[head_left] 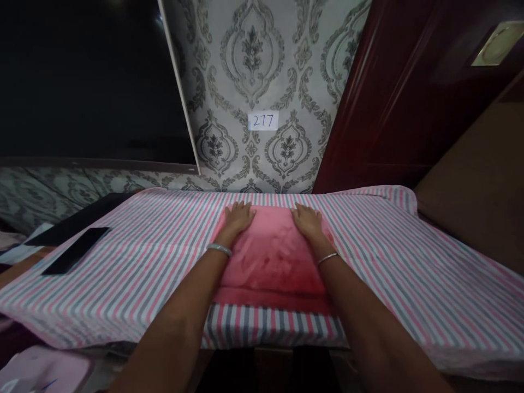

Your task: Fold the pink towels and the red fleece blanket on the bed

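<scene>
A pink-to-red piece of cloth [268,256], perhaps a towel or a folded garment, lies flat on the striped tablecloth [155,262]. On its far left corner rests my left hand [239,217], palm down with the fingers stretched out. My right hand [308,219] lies the same way on the far right corner, fingers spread. Neither hand grips the cloth. A band circles my left wrist, and a thin bangle sits on my right one. The near edge of the cloth shows a darker red strip between my forearms.
A dark phone-like slab [77,251] lies at the table's left. Behind it is a flat black object [82,218]. A large dark screen [90,82] hangs upper left. Paper marked 277 [263,120] is on the patterned wall. A pink object [45,371] is low left.
</scene>
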